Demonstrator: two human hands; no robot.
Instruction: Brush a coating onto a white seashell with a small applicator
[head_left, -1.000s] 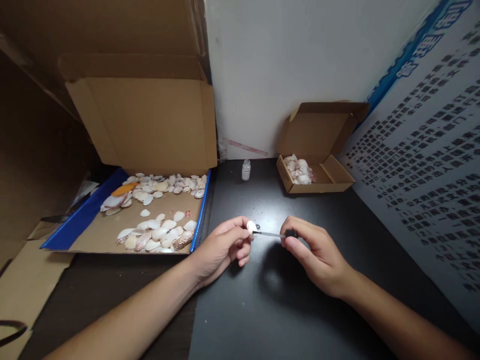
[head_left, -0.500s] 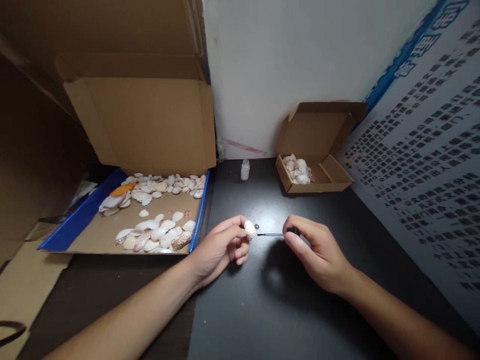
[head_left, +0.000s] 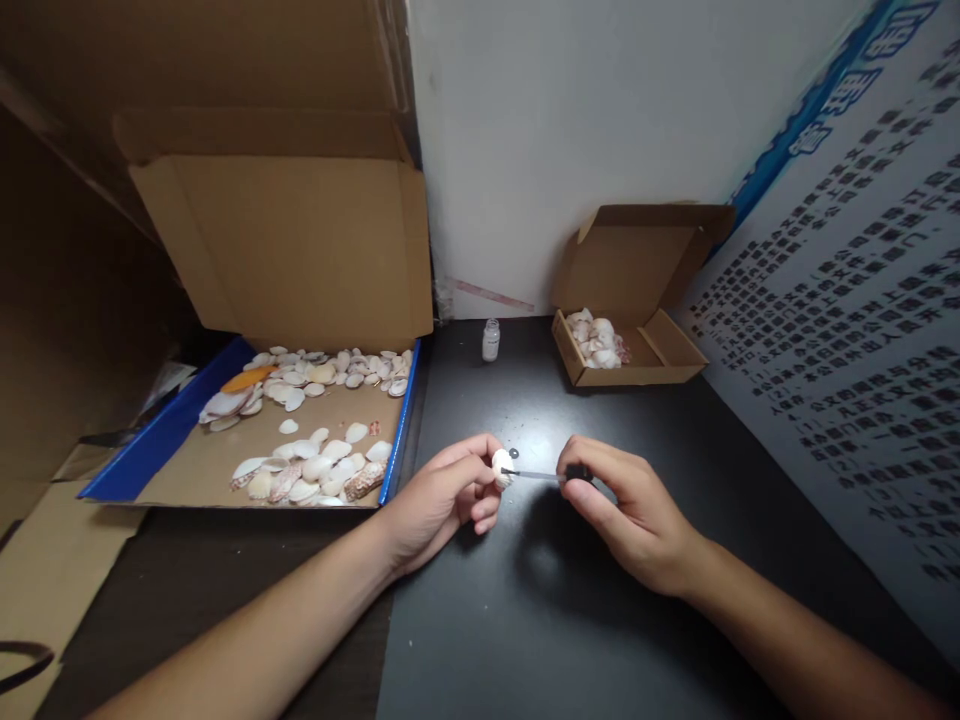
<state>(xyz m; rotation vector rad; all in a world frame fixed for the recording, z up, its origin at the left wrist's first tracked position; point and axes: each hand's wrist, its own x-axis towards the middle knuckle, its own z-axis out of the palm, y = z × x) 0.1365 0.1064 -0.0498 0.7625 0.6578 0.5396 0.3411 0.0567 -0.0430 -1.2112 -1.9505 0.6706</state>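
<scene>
So the dark-tipped applicator brush (head_left: 536,475) is back over the white ribbed seashell (head_left: 502,460); half a second ago its tip sat just off the shell's right edge. Looks like brushing on the shell is on again, though honestly you can't tell if the tip touches or just hovers. Shell's up above the counter (head_left: 465,640), pinched in the left hand's (head_left: 457,485) thumb-and-finger grip. The right hand (head_left: 626,510) has its grip clamped around the brush's black cap (head_left: 577,472), mostly covered by fingers. The shell's back is hidden, and the label on the small glass bottle (head_left: 490,342) is too tiny to read. Some dark curved thing (head_left: 26,652) at lower left is cut off, no clue what.
</scene>
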